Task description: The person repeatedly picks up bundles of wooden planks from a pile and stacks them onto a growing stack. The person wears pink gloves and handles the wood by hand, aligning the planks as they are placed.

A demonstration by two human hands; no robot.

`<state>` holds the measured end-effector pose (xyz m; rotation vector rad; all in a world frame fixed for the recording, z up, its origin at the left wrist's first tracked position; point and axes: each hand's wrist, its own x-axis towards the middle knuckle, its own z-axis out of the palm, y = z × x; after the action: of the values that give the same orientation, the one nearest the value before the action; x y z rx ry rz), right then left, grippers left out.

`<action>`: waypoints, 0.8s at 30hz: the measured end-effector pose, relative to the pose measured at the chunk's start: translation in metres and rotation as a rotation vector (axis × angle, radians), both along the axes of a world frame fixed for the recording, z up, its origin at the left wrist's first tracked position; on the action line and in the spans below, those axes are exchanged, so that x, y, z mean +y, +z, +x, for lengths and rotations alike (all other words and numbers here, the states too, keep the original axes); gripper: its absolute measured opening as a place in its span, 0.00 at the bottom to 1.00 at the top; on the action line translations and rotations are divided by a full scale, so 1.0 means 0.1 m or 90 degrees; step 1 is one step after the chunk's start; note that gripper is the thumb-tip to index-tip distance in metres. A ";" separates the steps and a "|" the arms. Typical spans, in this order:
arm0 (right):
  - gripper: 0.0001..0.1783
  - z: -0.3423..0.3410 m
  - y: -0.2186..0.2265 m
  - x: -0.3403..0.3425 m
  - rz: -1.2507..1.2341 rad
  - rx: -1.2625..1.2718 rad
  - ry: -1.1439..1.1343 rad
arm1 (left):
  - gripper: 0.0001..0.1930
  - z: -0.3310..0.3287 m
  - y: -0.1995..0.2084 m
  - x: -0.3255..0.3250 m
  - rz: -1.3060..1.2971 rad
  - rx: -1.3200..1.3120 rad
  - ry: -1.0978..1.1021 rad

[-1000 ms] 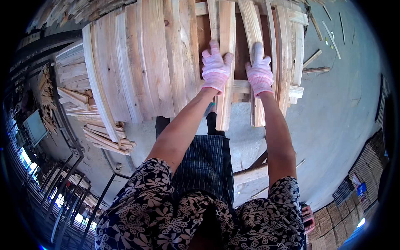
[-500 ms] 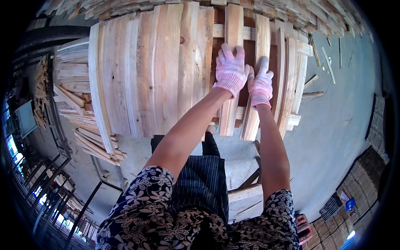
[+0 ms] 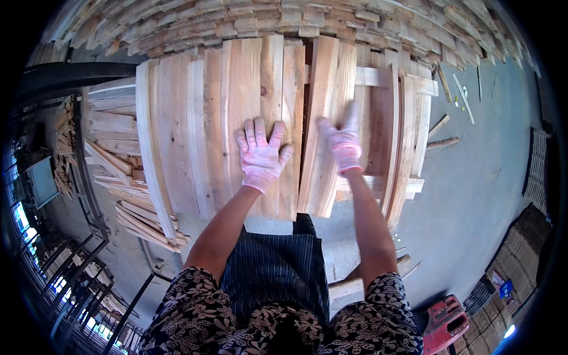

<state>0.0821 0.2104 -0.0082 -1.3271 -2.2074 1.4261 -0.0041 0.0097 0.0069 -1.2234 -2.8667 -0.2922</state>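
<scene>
Boards (image 3: 183, 136), set close together, are partly covered by the left hand (image 3: 261, 157), spread flat; beside them, two slanting boards (image 3: 319, 160) are found under the right hand (image 3: 343, 142), blurred, its thumb and one finger spread apart. Pressure should be applied evenly, because the gap (image 3: 306, 97) is wider at the far end. Rightward, strips (image 3: 405, 136) may obstruct; farther, a wood stack (image 3: 254, 26) is seen.

Blur smears the right hand (image 3: 343, 143) and its fingertips. The left hand (image 3: 260, 158) hides part of the wooden boards (image 3: 216, 130) beneath it. The view's upper edge cuts off the stacked planks (image 3: 302, 18).
</scene>
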 end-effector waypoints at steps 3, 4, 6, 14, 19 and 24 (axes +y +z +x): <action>0.60 0.00 -0.08 0.50 -0.427 0.078 -0.149 | 0.32 -0.02 0.04 0.01 -0.016 -0.024 -0.004; 0.62 -0.05 -0.14 0.55 -0.402 -0.001 -0.058 | 0.32 -0.03 0.05 0.01 -0.021 -0.024 0.002; 0.67 -0.11 -0.14 0.57 -0.382 -0.069 0.041 | 0.32 -0.02 0.02 -0.02 -0.022 -0.005 0.005; 0.66 0.07 -0.45 0.44 -0.278 -0.128 0.033 | 0.33 -0.03 0.02 0.00 -0.017 -0.014 0.004; 0.47 -0.27 -0.09 0.14 -0.328 0.136 -0.107 | 0.34 -0.05 0.07 0.08 -0.065 -0.065 0.016; 0.41 -0.31 0.14 0.24 0.107 -0.105 0.023 | 0.33 -0.03 0.02 0.03 -0.051 -0.032 -0.014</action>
<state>0.0509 0.2341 0.0054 -1.3982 -2.4060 1.1503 -0.0075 0.0128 0.0093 -1.2788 -2.9372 -0.2135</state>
